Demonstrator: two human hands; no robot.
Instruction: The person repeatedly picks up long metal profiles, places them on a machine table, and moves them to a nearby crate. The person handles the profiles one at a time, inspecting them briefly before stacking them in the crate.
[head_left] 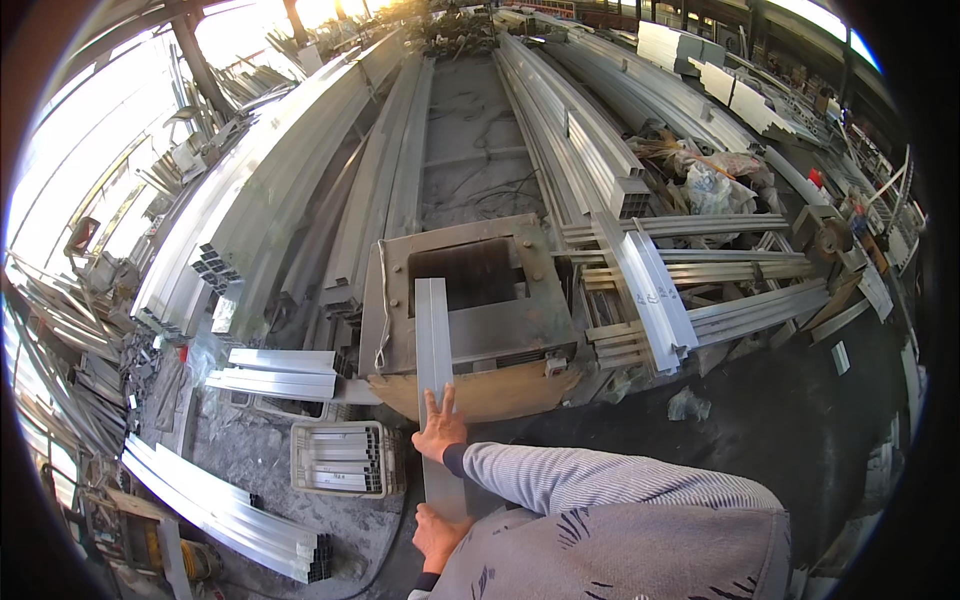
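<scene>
A long, flat silver metal profile [436, 340] with a lengthwise ridge lies nearly straight away from me. Its far end reaches over the square opening of a dark metal machine frame [545, 300] with bolts on top. My right hand [440, 428] rests on the profile's middle, two fingers stretched forward and spread, the thumb at its left edge. Closer to me, my left hand [438, 535] is closed around the near part of the profile. The undersides of both hands are hidden. A curved wooden board [500, 398] runs along the frame's near side.
A pale plastic crate [385, 490] holding short metal profiles stands left of the profile. Shiny profiles [230, 515] lie on the floor at lower left. Long stacks [290, 180] fill the far left; more bars [655, 300] lie crosswise at right, near plastic sacks [720, 185].
</scene>
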